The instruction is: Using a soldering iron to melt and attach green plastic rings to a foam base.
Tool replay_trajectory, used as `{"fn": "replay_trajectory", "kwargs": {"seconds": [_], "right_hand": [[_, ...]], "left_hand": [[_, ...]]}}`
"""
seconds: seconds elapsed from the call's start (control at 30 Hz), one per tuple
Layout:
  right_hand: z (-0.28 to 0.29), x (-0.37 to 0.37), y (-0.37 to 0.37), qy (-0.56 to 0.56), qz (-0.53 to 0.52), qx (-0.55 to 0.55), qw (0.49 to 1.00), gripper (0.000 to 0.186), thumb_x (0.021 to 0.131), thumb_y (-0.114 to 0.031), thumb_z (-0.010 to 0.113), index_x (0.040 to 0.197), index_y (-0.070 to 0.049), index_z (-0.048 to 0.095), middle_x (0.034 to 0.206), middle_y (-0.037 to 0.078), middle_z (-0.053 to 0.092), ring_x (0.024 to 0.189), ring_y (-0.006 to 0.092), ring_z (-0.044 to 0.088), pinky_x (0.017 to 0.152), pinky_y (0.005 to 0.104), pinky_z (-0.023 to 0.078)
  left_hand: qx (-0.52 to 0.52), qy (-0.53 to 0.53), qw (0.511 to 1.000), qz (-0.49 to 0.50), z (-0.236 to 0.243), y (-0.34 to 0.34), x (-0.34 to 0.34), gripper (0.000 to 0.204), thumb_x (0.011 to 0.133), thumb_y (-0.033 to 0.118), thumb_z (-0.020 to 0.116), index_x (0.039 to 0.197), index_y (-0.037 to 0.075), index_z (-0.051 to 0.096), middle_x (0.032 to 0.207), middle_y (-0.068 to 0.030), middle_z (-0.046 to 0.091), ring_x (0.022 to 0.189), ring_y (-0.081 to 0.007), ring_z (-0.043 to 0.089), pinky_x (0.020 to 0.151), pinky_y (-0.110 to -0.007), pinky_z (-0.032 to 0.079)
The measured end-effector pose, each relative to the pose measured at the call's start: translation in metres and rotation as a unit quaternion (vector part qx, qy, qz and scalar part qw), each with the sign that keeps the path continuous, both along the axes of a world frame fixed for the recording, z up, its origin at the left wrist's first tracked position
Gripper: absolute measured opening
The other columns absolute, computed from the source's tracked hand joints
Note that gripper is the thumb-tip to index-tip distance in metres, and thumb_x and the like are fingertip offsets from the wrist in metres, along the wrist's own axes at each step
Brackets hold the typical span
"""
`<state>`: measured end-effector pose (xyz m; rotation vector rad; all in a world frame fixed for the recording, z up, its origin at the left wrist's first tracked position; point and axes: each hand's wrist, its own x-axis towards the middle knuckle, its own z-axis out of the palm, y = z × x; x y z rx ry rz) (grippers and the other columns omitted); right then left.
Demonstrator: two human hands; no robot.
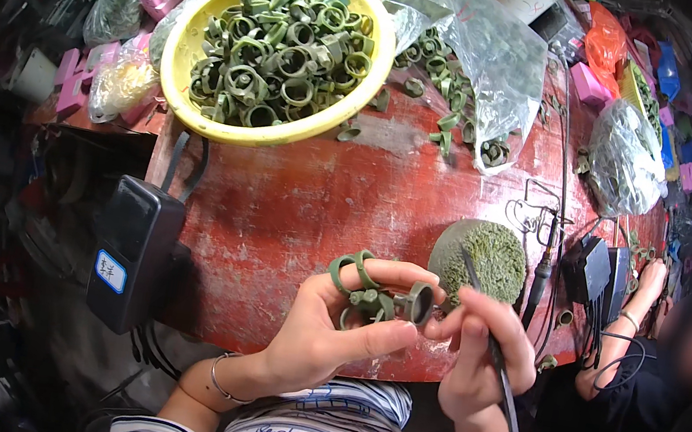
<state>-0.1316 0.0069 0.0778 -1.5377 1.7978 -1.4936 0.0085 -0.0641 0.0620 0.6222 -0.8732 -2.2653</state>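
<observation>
My left hand (317,327) pinches a cluster of green ring-shaped pieces (370,299) between thumb and fingers. One piece's round, cup-like end (418,304) points toward my right hand. My right hand (485,359) is closed around a slim dark hand tool (506,396), like a file or narrow blade. Its thin tip reaches up past my fingers, over a round green block (482,257) with a rough, crumbly top. The fingertips of both hands are close together at the ring pieces, just in front of that block.
A yellow basin (173,72) heaped with green rings stands at the back left of the red table (275,215). Behind the block, a clear plastic bag (499,70) lies over more rings. A black box (135,253) hangs at the left edge. A wired pen tool (542,274) lies right; another person's arm (628,317) rests beyond.
</observation>
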Motion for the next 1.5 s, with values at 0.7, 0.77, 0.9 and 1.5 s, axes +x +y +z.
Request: {"fn": "replay_trajectory", "kwargs": {"seconds": [0.7,0.77,0.9,1.5], "right_hand": [[-0.026,0.009,-0.117,0.167,0.110,0.012,0.980,0.017,0.073,0.002,0.060,0.089,-0.003,0.063,0.078,0.010,0.056,0.065,0.0238,0.058,0.058,0.0307,0.046],[-0.010,0.013,-0.095,0.134,0.105,-0.044,0.984,0.023,0.071,0.008,0.061,0.092,-0.003,0.064,0.077,0.009,0.056,0.063,0.0165,0.058,0.054,0.0248,0.045],[0.006,0.017,-0.057,0.101,0.105,-0.050,0.988,0.034,0.067,0.009,0.063,0.098,-0.004,0.064,0.079,0.009,0.056,0.066,0.0188,0.058,0.056,0.0263,0.047],[0.004,0.000,0.002,-0.025,0.023,-0.059,0.998,0.034,0.087,-0.007,0.053,0.117,0.008,0.046,0.071,0.015,0.064,0.055,0.0154,0.059,0.053,0.0247,0.049]], "left_hand": [[0.080,0.008,0.981,0.176,-0.015,-0.011,0.029,0.020,0.081,0.002,0.060,0.101,0.005,0.056,0.080,-0.0044,0.059,0.069,-0.0143,0.058,0.046,-0.020,0.039],[0.084,-0.009,0.978,0.189,-0.009,-0.011,0.026,0.029,0.079,0.000,0.063,0.106,0.004,0.055,0.089,-0.0046,0.058,0.071,-0.0110,0.058,0.049,-0.019,0.042],[-0.005,-0.058,0.987,0.147,0.001,-0.009,0.026,0.046,0.073,-0.002,0.069,0.115,0.003,0.053,0.106,-0.0057,0.056,0.079,-0.0078,0.058,0.062,-0.019,0.047],[-0.287,-0.110,0.945,0.113,0.011,0.001,0.005,0.039,0.067,-0.002,0.074,0.103,-0.002,0.059,0.096,-0.0105,0.060,0.085,-0.0160,0.057,0.073,-0.026,0.045]]}}
